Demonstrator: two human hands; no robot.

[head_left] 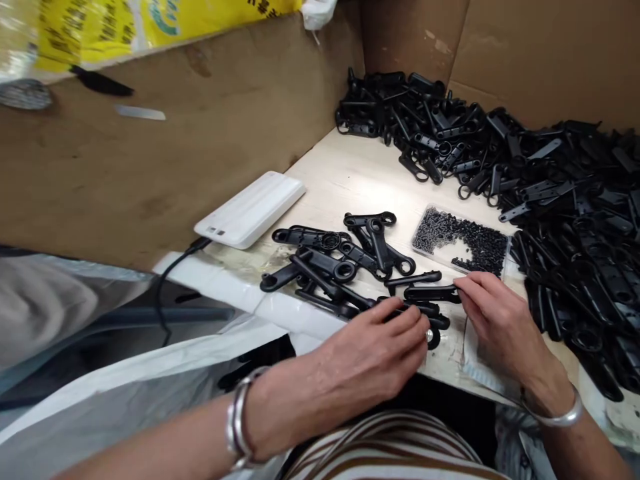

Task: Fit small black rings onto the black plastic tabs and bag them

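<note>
My left hand (370, 353) lies over the near side of a small group of black plastic arms, its fingers curled down on one or more of them. The fingertips are partly hidden, and black ends (439, 322) stick out past them. To the right, my right hand (505, 327) pinches thumb and forefinger at the end of a black plastic arm (430, 293). More loose arms with ring-shaped ends (325, 240) lie ahead and to the left. Just beyond my right hand sits a clear shallow tray (416, 245) of tiny black pieces (480, 243).
A big heap of black plastic arms (540, 180) fills the back and right of the pale tabletop (345, 167). On the left lies a white power bank (253, 207) with a black cable (163, 293). Cardboard walls (200, 133) rise behind. A white bag (150, 393) hangs below the table edge.
</note>
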